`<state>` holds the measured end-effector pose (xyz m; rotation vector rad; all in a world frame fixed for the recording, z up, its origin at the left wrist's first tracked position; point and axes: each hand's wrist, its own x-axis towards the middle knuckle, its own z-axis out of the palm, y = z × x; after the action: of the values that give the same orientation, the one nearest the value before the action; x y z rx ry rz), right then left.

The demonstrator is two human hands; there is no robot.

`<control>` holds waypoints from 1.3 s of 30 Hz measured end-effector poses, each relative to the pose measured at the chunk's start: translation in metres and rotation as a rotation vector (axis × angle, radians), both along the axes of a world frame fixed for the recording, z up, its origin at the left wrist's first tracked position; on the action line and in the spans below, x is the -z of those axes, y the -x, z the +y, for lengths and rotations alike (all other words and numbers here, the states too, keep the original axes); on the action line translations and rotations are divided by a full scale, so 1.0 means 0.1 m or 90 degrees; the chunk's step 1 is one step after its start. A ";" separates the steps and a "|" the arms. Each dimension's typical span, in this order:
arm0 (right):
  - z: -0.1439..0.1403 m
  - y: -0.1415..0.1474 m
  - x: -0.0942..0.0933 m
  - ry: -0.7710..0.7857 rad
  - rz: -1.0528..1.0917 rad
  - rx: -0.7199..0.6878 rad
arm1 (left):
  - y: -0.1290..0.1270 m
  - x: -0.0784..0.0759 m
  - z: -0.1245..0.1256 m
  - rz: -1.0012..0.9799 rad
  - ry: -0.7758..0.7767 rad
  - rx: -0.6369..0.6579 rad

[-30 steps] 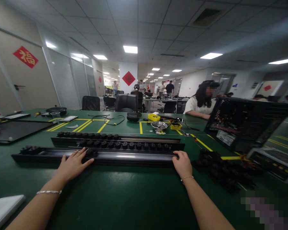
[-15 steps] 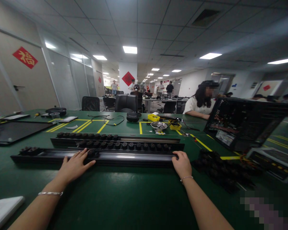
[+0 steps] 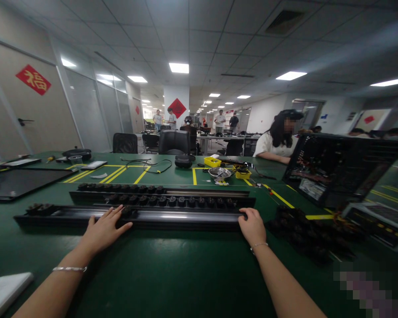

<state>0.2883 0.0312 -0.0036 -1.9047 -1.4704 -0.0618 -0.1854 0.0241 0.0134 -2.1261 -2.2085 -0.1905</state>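
Hardly anything has moved since a second ago: both hands sit on the same rail, and the only real change is a couple of people walking around way back by the far pillar.

Stuff that's hard to see: the right fingertips [image 3: 243, 215] curl over the right end of the near black rail [image 3: 185, 217], so what they're pinching, if anything, is hidden. I can't tell whether that hand actually grips the end or just rests on it. The pile of dark parts [image 3: 305, 234] to the right of the rail is a murky blob, can't make out single pieces. The bottom right corner is blurred out, and the white thing [image 3: 3, 289] at the near left is cut off by the frame edge.

The left hand [image 3: 102, 229] lies flat and open, palm down, fingers spread onto the rail near a small black knob. The right hand [image 3: 252, 227] is loosely cupped at the rail's end. Both forearms reach in from the near edge, each with a thin bracelet.

The rail is long, black, with a shiny strip along it, lying left to right on the green table [image 3: 172, 274]. A second rail [image 3: 162, 198] lined with black knobs lies just behind it. An open computer case [image 3: 338, 172] stands at the far right, with a seated person [image 3: 278, 141] behind it.
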 end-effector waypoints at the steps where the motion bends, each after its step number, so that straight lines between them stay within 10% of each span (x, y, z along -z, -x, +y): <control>1: 0.00 0.00 0.00 -0.004 -0.001 -0.002 | 0.00 0.00 0.00 -0.002 0.001 0.001; 39: 0.02 -0.02 0.03 -0.026 -0.001 -0.012 | -0.16 -0.03 -0.01 0.011 0.001 0.020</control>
<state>0.2905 0.0331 -0.0066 -1.8575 -1.4766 -0.0840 -0.1698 0.0227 0.0167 -2.1557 -2.1682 -0.1705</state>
